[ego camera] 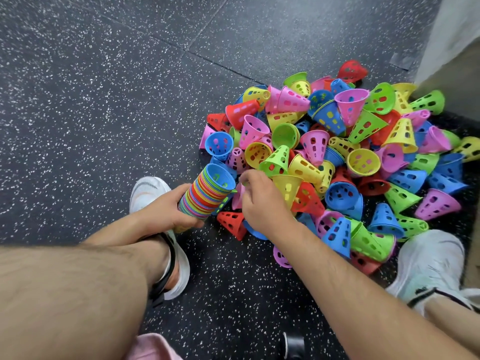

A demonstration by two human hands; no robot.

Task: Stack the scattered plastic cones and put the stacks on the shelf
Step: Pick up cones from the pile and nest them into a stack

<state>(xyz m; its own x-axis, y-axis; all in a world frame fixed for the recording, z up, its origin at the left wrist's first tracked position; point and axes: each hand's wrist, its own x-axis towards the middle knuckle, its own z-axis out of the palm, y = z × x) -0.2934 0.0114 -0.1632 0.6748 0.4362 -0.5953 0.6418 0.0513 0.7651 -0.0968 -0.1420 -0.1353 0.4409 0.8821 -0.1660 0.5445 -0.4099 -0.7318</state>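
Head view: the left hand (166, 211) grips a long stack of bright plastic cones (207, 193) with curled fingers, beside the big pile of loose plastic cones (337, 157) on the black floor (104, 100). The right hand (259, 201) curls its fingers into the pile; I cannot tell if it holds one. Slide the next cone in straight, tip first.

Dark speckled floor (104, 100) lies open across the left and top, a free approach to the pile of cones (337, 152). The pile fills the right, running up near a pale wall (454, 35) that closes the far side. A left shoe (149, 190) and right shoe (428, 261) bracket the near gap, where the left hand (166, 211) grips a cone stack (207, 196) beside the pile.
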